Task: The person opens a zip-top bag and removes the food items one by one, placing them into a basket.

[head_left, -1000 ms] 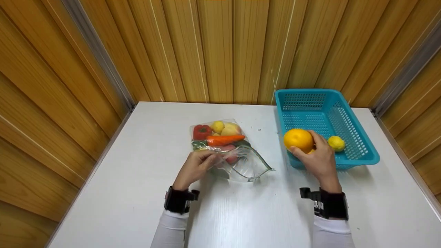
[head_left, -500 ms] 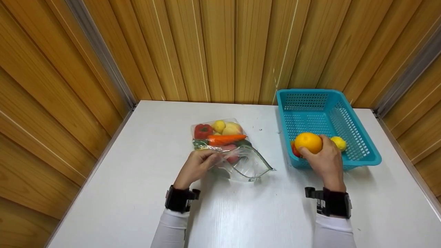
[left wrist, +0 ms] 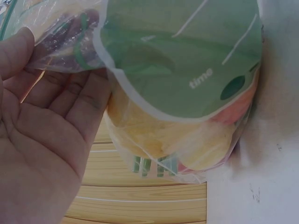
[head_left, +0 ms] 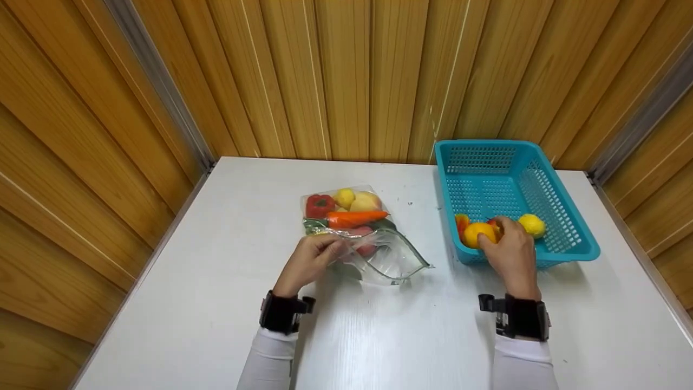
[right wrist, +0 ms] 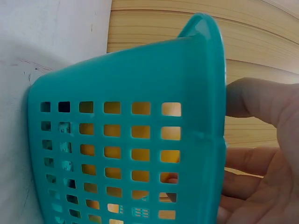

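And there it is, in the left wrist view, on the plastic bag [left wrist: 173, 133]: 1 clear word, "time" [left wrist: 201, 78], in pale lower-case letters, running aslant across the green panel [left wrist: 149, 74], near a dark green oval [left wrist: 233, 87]. Lower in that view, green block-like marks [left wrist: 145, 165] show on the bag, too hazy to read. Over in the head view, a small dark mark [head_left: 397, 281] sits by the bag's mouth, too tiny to make out.

The orange [head_left: 478, 235] has dropped from above the left edge of the teal basket [head_left: 568, 255] into its near-left corner; the right hand [head_left: 510, 253] has shifted rightward and lowered too; a red-and-yellow fruit [head_left: 461, 222], hidden a second ago, now shows beside the orange.
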A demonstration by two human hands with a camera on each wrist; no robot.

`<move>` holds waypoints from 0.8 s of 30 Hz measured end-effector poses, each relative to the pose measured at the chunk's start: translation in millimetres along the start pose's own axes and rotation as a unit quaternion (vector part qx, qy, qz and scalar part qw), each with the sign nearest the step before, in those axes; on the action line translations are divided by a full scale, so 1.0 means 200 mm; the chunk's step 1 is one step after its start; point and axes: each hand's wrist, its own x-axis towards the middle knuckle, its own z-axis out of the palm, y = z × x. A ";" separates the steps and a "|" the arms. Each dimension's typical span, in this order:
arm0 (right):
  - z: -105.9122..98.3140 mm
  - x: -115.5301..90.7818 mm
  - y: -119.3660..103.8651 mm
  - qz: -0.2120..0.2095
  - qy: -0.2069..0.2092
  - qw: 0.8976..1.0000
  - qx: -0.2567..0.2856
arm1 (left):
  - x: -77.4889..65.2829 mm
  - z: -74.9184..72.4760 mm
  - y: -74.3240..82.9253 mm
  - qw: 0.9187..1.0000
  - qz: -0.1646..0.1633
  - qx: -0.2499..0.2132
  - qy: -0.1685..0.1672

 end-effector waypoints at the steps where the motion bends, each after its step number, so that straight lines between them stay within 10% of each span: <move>1: 0.00 0.00 0.00 -0.001 -0.001 1.000 0.002 | 0.00 0.00 0.00 1.000 0.000 -0.003 -0.002; 15: 0.05 -0.03 -0.09 -0.104 0.045 0.993 0.039 | 0.00 0.00 0.00 1.000 -0.001 0.000 0.001; 24: 0.13 -0.08 -0.20 -0.261 0.116 0.952 0.111 | 0.00 0.00 0.01 1.000 -0.007 -0.005 0.001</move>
